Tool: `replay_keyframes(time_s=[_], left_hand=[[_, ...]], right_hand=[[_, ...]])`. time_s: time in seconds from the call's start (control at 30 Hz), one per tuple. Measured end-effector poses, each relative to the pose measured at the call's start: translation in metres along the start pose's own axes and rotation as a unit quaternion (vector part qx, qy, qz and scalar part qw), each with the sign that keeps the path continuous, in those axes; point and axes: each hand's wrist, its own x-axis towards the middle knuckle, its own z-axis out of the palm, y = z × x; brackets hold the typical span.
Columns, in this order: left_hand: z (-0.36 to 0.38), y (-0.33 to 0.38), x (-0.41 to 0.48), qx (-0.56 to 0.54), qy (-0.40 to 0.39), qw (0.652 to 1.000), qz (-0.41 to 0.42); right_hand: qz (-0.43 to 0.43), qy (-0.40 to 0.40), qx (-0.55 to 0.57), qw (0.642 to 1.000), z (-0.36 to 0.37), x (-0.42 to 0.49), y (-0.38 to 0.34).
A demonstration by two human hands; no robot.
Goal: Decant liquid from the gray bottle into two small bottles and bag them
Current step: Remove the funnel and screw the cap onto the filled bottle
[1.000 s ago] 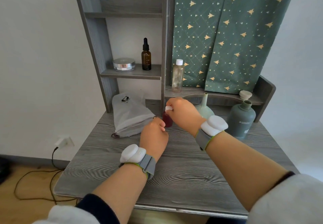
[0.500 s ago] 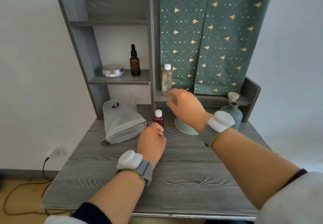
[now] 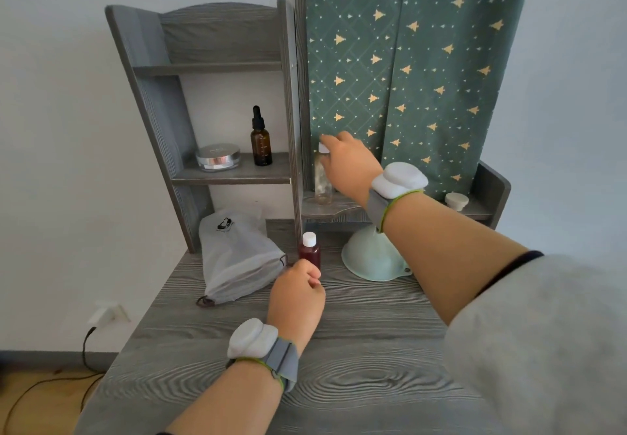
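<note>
Gray wood-grain desk [image 3: 356,360], white wall [image 3: 61,129]

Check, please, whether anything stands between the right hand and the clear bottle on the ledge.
Nothing visible does: the right hand is at the white cap of the clear bottle, above the upturned funnel on the desk.

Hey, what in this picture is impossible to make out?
Head view:
Gray bottle: out of sight, perhaps behind the right forearm.
Funnel spout: covered by the right wrist.
Left hand: seen from behind, so whether it holds anything.
Clear bottle fill level: too faint.
</note>
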Motion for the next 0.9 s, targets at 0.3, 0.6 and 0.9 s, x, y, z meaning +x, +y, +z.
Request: replay_keyframes(time_s=[0.3, 0.6, 0.9], left_hand=[[-0.002, 0.001, -0.001, -0.001, -0.009, 1.000, 0.006], [-0.007, 0.005, -0.010, -0.040, -0.016, 0.999, 0.004], [-0.004, 0.018, -0.015, -0.088, -0.017, 0.996, 0.004]], right_hand=[[0.005, 0.033, 0.020, 0.999, -0.001, 0.001, 0.000], [-0.007, 0.103, 0.061, 0.993, -0.018, -0.037, 0.000], [-0.009, 0.060, 0.083, 0.995, -0.021, -0.100, 0.005]])
